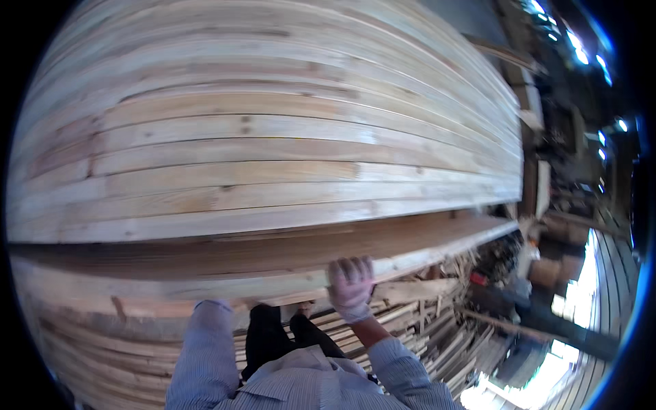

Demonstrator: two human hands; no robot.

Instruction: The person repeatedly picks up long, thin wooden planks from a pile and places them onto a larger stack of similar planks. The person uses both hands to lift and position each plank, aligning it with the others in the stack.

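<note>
- Board (263,287), head view: on the person's side of the plank stack (273,150), long axis left to right, roughly parallel to the stack's planks.
- Pale near edge, browner face, somewhat blurred.
- Right hand (351,283): fingers curled over the near edge.
- Left hand: hidden beyond its sleeve (205,348); cannot tell its fingers' state.

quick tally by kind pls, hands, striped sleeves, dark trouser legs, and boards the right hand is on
Hands: 1, the right hand; the left hand is not visible
Striped sleeves: 2, left sleeve and right sleeve
Dark trouser legs: 2, left leg and right leg
Boards under the right hand: 1, the front board
Total: 6
</note>
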